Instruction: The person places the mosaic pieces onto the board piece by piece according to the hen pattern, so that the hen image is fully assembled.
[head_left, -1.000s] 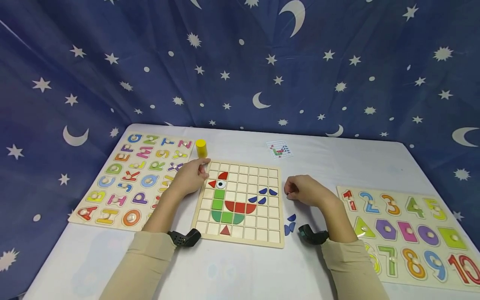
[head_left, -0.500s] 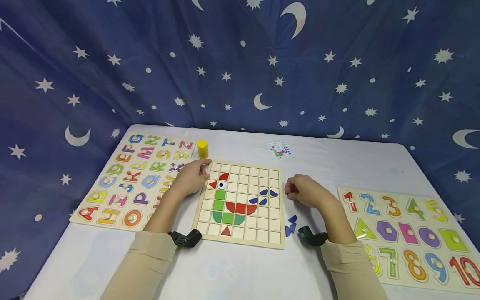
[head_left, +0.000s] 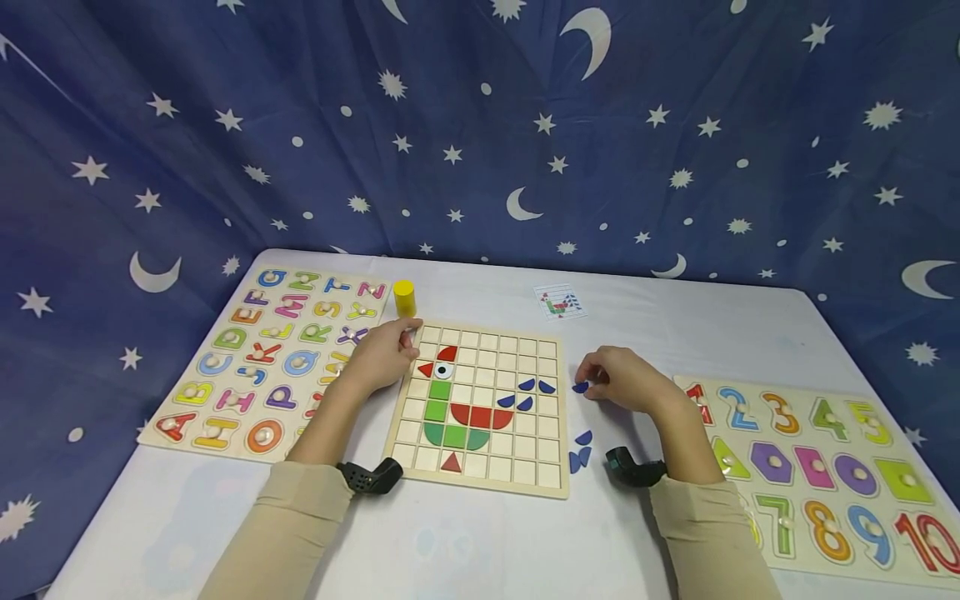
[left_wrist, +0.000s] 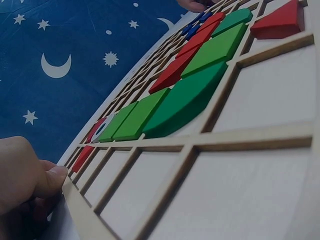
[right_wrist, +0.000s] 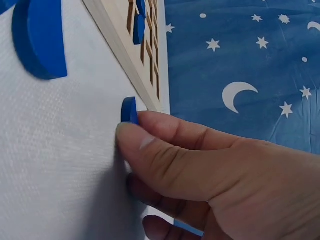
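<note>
Counts on the table: three puzzle boards, two hands, eighteen pieces and a card

Three boards are lying flat: one letter board (head_left: 273,358), one grid board (head_left: 480,408) and one number board (head_left: 817,475). Two hands are working, the left hand (head_left: 378,358) and the right hand (head_left: 626,379). On the grid, four red pieces (head_left: 480,414), four green pieces (head_left: 450,433), four blue pieces (head_left: 525,393) and one eye piece (head_left: 442,369) are sitting. Beside it, three loose blue pieces (head_left: 579,454) are lying, and one more blue piece (head_left: 580,387) is sitting in the right fingers. One yellow cylinder (head_left: 404,297) and one pattern card (head_left: 560,302) are resting behind.
</note>
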